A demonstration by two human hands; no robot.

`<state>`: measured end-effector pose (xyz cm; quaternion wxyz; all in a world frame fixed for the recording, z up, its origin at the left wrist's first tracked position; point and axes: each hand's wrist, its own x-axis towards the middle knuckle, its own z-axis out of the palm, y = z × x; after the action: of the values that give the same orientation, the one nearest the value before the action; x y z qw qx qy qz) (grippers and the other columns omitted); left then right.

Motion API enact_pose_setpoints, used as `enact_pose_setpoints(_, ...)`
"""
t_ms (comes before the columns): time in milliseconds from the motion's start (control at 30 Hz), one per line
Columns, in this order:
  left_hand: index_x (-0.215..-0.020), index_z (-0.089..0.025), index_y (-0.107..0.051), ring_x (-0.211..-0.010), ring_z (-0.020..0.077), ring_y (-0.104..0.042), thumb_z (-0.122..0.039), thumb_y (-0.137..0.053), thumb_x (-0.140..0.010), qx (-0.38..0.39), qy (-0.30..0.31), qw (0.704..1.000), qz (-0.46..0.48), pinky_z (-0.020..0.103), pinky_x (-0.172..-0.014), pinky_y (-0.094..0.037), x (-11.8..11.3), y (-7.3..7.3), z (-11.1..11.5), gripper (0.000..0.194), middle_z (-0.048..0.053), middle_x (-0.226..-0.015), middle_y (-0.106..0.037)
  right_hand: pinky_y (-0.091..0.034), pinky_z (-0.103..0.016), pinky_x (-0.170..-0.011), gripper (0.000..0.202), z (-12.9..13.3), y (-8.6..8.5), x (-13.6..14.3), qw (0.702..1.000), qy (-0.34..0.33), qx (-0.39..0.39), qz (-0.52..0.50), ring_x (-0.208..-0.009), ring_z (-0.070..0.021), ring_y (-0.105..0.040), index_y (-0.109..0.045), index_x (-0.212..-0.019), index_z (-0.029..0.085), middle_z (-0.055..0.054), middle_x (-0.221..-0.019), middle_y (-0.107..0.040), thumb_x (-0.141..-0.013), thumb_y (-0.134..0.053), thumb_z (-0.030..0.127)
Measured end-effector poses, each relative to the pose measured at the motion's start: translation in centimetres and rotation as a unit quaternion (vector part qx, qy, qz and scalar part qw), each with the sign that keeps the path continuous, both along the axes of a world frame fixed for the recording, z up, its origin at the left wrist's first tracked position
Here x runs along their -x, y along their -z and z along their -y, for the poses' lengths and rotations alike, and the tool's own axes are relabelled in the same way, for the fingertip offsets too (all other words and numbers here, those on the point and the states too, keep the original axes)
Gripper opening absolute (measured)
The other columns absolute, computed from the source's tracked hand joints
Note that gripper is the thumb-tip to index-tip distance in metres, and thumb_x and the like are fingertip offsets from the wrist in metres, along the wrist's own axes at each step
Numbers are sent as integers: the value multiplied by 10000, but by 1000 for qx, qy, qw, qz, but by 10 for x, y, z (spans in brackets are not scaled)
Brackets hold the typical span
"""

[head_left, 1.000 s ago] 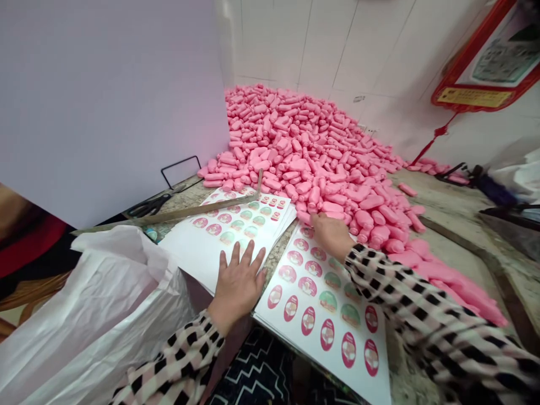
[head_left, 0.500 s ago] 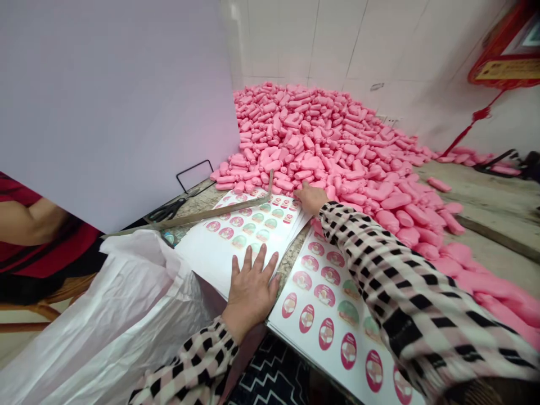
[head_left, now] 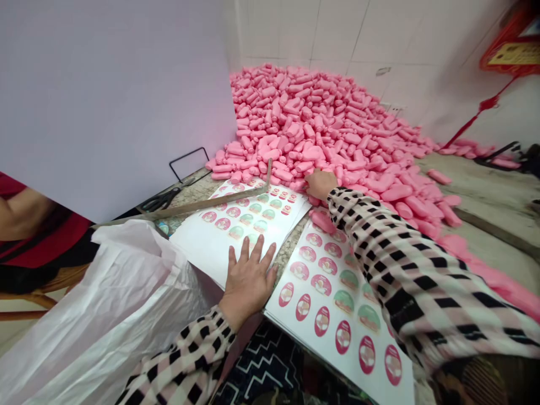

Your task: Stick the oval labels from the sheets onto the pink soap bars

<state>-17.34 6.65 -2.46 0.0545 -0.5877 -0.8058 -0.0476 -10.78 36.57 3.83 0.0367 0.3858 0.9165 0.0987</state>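
Note:
My left hand (head_left: 248, 281) lies palm down with its fingers spread on the near edge of a stack of sticker sheets (head_left: 198, 244) printed with pink and green labels. At the front edge of a heap of small pink bottle-shaped pieces (head_left: 304, 124), my right hand (head_left: 321, 184) reaches down past the stack's far right corner. Its fingers bend down among the pieces, and their tips are hidden. Beneath that wrist rests one loose pink piece (head_left: 323, 221). A second stack of label sheets (head_left: 312, 301) lies under my right forearm.
A bent, flat strip (head_left: 206, 205) lies across the left stack. Black scissors (head_left: 160, 199) and a black wire frame (head_left: 188, 163) are beside a large pale panel (head_left: 118, 101). A white plastic bag (head_left: 139, 304) hangs at front left. Another person's arm (head_left: 25, 214) shows behind the panel.
My right hand has shifted slightly right, away from the left stack's corner, and the loose piece below it shows more clearly. My left hand stays flat. The view has shifted a little.

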Motion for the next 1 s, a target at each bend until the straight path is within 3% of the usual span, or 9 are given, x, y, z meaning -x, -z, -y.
enact_pose_setpoints(200,-1352,-328,-340,-1326,340,-162,-456,-310,-877,4,1,1000,0,572,-1030,-98,-1,-1,-1,493,11,-1461,-246,-412,-319,-747,369,5,-11,-20,999,-21,9,24,-967,-237,-535,-529,-1185,254,-108,-1173,-499,-842,-418,334)
enact_pose_setpoints(367,-1351,-327,-342,-1324,336,-171,-447,-303,-881,2,1,1000,-15,572,-1026,-110,-1,-2,0,487,16,-1457,-256,-390,-344,-779,385,17,-7,-7,997,-65,12,36,-988,-248,-525,-515,-1208,277,-117,-1227,-466,-828,-456,302)
enact_pose_setpoints(567,-1351,-334,-339,-1324,334,-173,-450,-312,-877,12,-6,1000,-13,565,-1028,-120,-2,-4,0,489,7,-1458,-254,-369,-372,-804,317,18,-6,6,992,-102,34,62,-1002,-269,-515,-586,-1096,219,-127,-1108,-573,-809,-498,321)
enact_pose_setpoints(833,-1354,-327,-336,-1326,339,-166,-450,-301,-880,2,2,1000,-10,575,-1024,-104,-1,-2,0,491,20,-1462,-243,-386,-349,-744,293,26,-21,-41,986,-114,84,89,-966,-261,-539,-631,-1009,234,-90,-1060,-618,-736,-523,220)
enact_pose_setpoints(1000,-1357,-323,-333,-1325,343,-166,-447,-311,-876,3,3,1000,-5,575,-1024,-104,-1,-3,0,497,24,-1461,-245,-404,-231,-670,389,20,-45,-56,978,-94,174,70,-825,-169,-587,-620,-1075,251,1,-960,-661,-689,-577,221)
